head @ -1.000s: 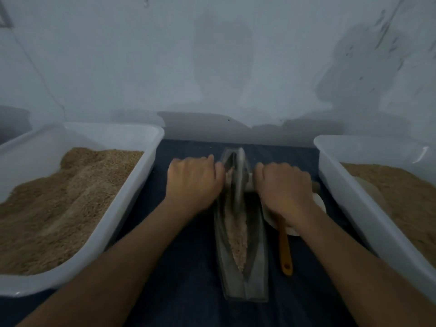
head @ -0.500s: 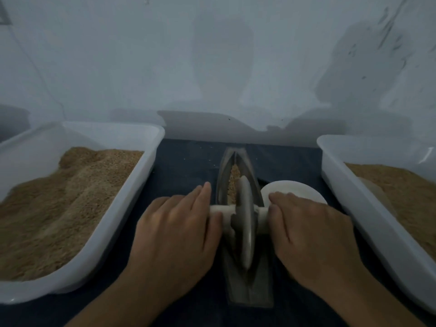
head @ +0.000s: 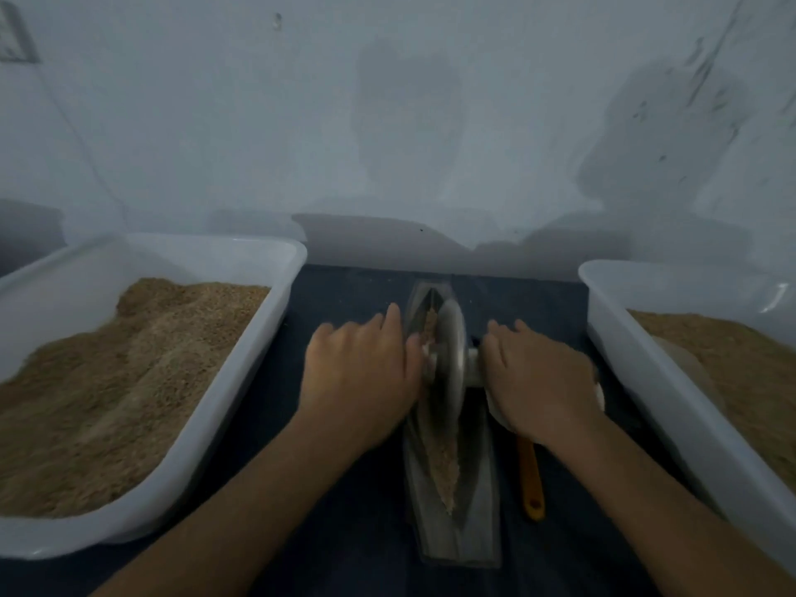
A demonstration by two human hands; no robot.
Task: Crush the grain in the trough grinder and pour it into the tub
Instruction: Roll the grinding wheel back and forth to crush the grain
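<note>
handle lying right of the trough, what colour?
Orange handle, clearest in the head view.

At frame centre, 2 hands, left hand (head: 359,377) and right hand (head: 536,381), press the wheel's (head: 450,355) axle in the grain-filled trough grinder (head: 452,501).

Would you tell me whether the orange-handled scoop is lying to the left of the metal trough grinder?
No, the orange-handled scoop lies right of the metal trough grinder, beneath the right hand.

Left hand (head: 359,372) and right hand (head: 538,381) lie palm-down, fingers (head: 390,321) extended forward.
</note>
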